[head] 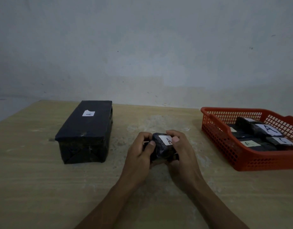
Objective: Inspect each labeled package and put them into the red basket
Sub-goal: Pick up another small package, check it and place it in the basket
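Several labeled packages in red basket; small package gripped by left hand and right hand, fingers curled round; large box left on table.

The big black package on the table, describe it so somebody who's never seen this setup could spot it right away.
Start at the wooden table against the pale wall and look to its far left, opposite the red basket. There the big black package lies alone, a long wrapped box with a small white label on top. It is far larger than the small package held in both hands, and nothing touches it.
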Tool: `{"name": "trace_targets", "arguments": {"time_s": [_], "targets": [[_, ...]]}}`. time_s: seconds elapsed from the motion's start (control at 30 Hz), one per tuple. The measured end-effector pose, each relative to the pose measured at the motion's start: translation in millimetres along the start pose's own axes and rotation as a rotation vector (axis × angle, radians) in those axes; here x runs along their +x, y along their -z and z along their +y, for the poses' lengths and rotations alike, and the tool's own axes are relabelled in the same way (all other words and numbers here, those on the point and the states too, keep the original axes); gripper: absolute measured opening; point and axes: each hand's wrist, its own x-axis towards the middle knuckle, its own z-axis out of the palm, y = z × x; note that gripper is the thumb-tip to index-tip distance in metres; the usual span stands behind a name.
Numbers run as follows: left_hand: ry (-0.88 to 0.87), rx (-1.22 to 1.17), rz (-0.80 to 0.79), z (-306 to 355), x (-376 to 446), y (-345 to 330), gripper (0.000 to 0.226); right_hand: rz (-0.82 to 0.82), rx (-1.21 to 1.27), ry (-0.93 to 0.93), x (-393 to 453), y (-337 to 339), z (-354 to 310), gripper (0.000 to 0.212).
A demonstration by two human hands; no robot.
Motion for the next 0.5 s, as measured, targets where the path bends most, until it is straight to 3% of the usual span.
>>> {"name": "trace_targets", "arguments": {"time_s": [0.13, 0.27, 0.5], "targets": [[0.048, -0.101, 0.035, 1.7, 0.2, 0.0, 0.02, 0.079, 0.002, 0.004, 0.3, 1.1, -4.6, 0.029], [0.087, -0.152, 0.044, 0.2, 0.7, 0.5, 0.023, 0.098, 0.056, -0.115, 1.0, -1.4, -5.4, 0.034], [-0.043, 0.103, 0.0, -4.4, 0.6, -1.5, 0.017, 0.161, 0.185, -0.172, 3.5, -1.7, -10.2, 0.034]]}}
